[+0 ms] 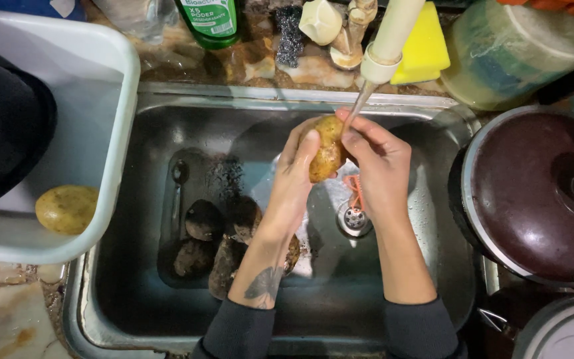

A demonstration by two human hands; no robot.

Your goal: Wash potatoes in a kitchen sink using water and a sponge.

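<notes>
A yellow-brown potato (327, 149) is under the stream of water from the cream tap (388, 41), above the steel sink (167, 100). My left hand (295, 173) grips it from the left with the thumb on its face. From the right, my right hand (380, 163) holds the same potato, fingers curled over its top. Several dirty potatoes (204, 220) lie in a dark tray on the sink floor, left of my left forearm. A washed potato (66, 209) rests in the pale plastic tub (117, 133) at the left.
The drain (353, 219) with an orange band lies under my right wrist. A dark round pot lid (539, 193) stands to the right of the sink. Behind the sink are a green bottle (210, 21), a black scourer (289, 34), a yellow sponge (426, 48) and a plastic container (519, 50).
</notes>
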